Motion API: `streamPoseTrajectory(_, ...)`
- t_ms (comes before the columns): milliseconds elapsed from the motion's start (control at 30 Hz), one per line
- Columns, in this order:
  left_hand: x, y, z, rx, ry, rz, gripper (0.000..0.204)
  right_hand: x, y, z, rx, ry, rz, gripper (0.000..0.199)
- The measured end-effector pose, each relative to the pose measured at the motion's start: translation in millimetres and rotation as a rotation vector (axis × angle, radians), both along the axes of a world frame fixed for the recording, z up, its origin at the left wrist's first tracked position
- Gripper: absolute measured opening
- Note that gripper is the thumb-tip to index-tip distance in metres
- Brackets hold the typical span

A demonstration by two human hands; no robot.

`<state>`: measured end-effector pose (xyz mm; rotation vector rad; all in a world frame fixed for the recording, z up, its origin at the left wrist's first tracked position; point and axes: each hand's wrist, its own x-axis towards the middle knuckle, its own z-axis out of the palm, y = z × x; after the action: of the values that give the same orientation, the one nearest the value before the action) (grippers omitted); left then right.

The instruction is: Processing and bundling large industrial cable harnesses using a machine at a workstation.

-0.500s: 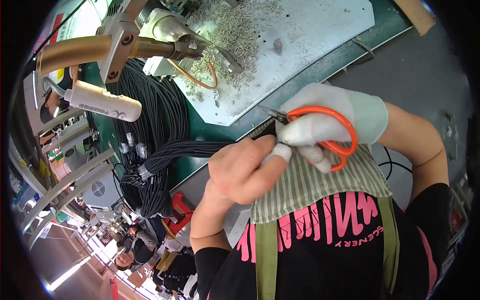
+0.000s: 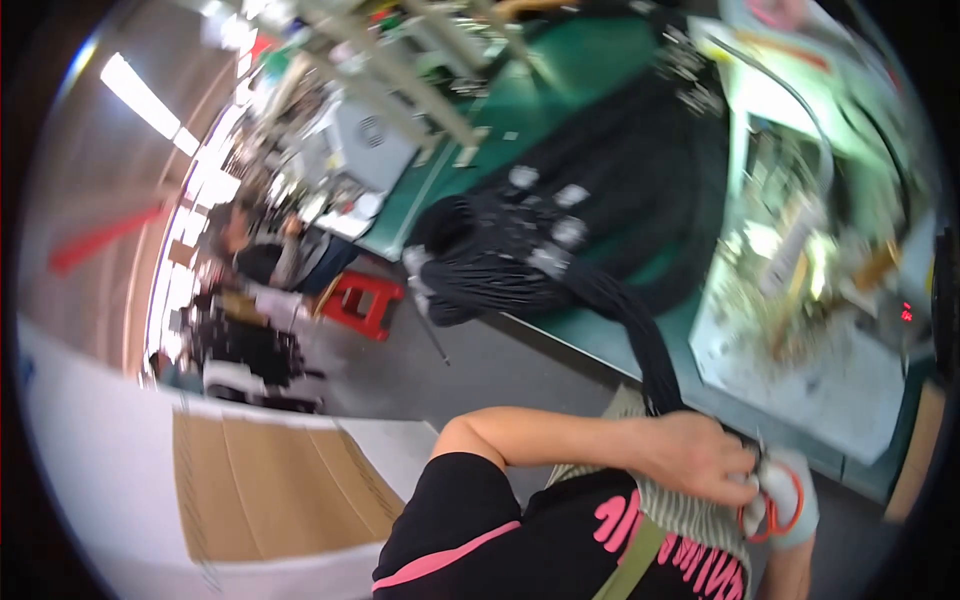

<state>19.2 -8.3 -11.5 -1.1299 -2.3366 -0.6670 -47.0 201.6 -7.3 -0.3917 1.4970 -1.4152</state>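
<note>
Beside the worktop (image 2: 567,65), right hand's (image 2: 795,510) grip holds scissors (image 2: 801,493); left hand's (image 2: 692,456) grip is curled, contents hidden. Cables (image 2: 640,325) sit bundled, one bunch running toward the left hand (ends done or left: too blurred).

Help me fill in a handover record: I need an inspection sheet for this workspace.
Surface: green table, with a pale board on it.
Work items: orange-handled scissors; black cables.
Clutter: small bits on the board, blurred.
Hands: gloved right hand holds the scissors; left hand is curled beside it, grip unclear.
Cables: bundled on the table; one bunch runs over its edge to the left hand.
Surroundings: red stool, another person, brown sheet.
</note>
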Motion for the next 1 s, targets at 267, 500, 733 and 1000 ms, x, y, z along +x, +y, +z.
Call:
streamPoseTrajectory(267,29,3,-15,0.046,0.068,0.035,0.017,0,8,-11,-0.101,-0.568,0.095,0.033)
streamPoseTrajectory(500,29,-6,-28,0.753,-0.229,-0.11,0.014,21,-32,-5,-0.019,-0.361,-0.109,0.032)
streamPoseTrajectory(733,36,-19,-10,1.208,-0.883,-0.019,0.014,29,-61,8,0.126,1.055,-0.255,0.017)
streamPoseTrajectory(1000,35,-44,5,0.928,-0.783,0.122,0.02,27,-77,22,0.207,1.485,-0.175,0.013)
